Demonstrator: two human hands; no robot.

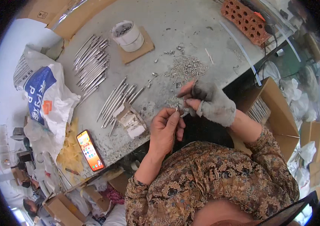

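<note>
Metal in grip: pinching a small silvery piece in the left hand by the near edge of the tabletop; curling the gloved right hand alongside, not showing whether gripping anything. Possibly risking dropping the piece over that edge through a loose pinch, or scattering the farther metal bits by brushing past.

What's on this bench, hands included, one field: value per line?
left hand: pinching a small silver piece between thumb and finger
right hand: wears a grey glove; grip unclear
silver rods: two bunches, left of the hands
white tub: on a brown board
small metal parts: loose heap beyond the hands
phone: screen lit, lower left
brick: red, holed, upper right
</note>
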